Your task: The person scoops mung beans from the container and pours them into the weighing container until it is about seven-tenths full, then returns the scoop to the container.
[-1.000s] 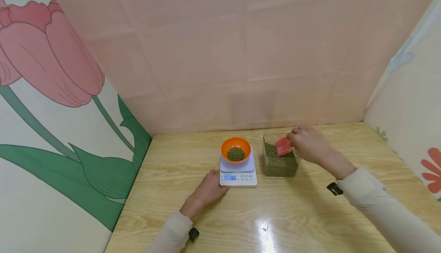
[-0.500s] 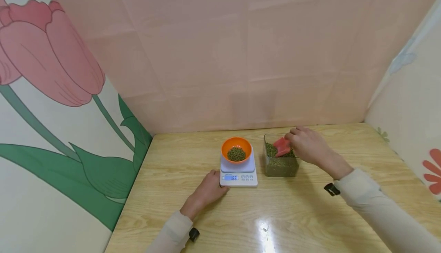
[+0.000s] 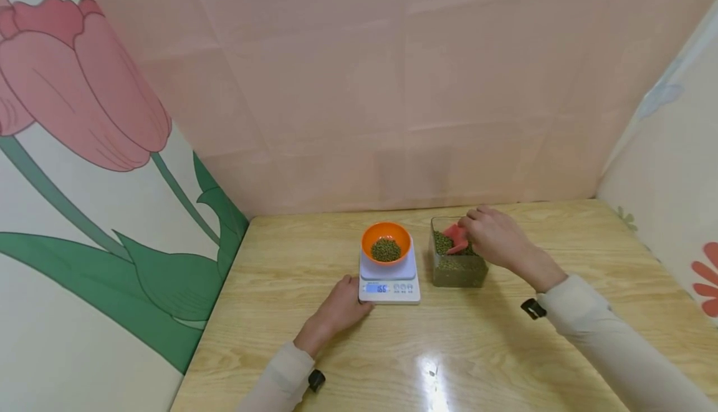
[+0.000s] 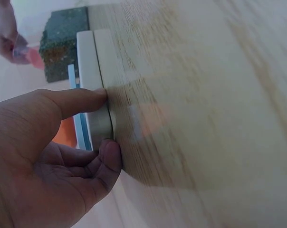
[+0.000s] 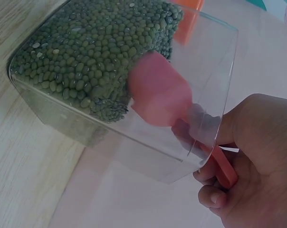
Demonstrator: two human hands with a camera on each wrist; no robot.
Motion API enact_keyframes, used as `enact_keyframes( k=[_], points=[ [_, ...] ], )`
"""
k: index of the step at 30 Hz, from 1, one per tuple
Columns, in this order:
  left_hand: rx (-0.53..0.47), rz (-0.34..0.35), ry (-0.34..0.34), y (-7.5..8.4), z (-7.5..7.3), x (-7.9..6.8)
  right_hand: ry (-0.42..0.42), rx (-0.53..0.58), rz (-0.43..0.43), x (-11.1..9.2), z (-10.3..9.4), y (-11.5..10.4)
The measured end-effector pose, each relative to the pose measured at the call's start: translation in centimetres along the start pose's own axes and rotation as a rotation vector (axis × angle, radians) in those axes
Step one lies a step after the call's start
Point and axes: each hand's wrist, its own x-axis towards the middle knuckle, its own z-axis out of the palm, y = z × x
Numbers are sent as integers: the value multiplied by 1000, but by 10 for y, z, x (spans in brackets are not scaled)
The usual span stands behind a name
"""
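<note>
My right hand (image 3: 496, 237) holds a pink scoop (image 5: 160, 90) by its handle, which is in my curled fingers. The scoop's tip is in the green mung beans (image 5: 96, 52) inside a clear square container (image 3: 459, 273). My left hand (image 3: 339, 306) grips the front left corner of a white kitchen scale (image 3: 389, 293). In the left wrist view the thumb (image 4: 81, 100) lies against the scale's front edge, with curled fingers around the corner. An orange bowl (image 3: 369, 237) with a small heap of mung beans (image 3: 386, 250) sits on the scale, whose display is lit.
The container stands just right of the scale on a wood-grain table (image 3: 269, 275). A pink wall covering (image 3: 314, 119) rises behind the table's back edge. Flower-printed panels (image 3: 84, 212) flank the left and right sides.
My right hand has shifted slightly left with the scoop, which has moved further left and tilted among the beans. My left hand and the scale stay put.
</note>
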Motion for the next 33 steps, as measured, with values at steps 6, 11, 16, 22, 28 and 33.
enact_keyframes(
  k=[6, 11, 16, 22, 28, 33],
  points=[
    [0, -8, -2, -1, 0, 0, 19, 10, -5, 0, 0, -1],
    [-2, 2, -3, -1, 1, 1, 29, 22, -5, -1, 2, -2],
    [10, 18, 1, -2, 1, 2, 23, 26, 0, -1, 4, -1],
    [22, 17, -4, -4, 2, 2, 20, 26, -1, -1, 6, 0],
    [29, 20, -4, -3, 1, 2, 3, 24, 2, 0, 4, -1],
    [38, 26, -2, -2, 1, 2, -5, 18, 1, 1, 4, -1]
  ],
)
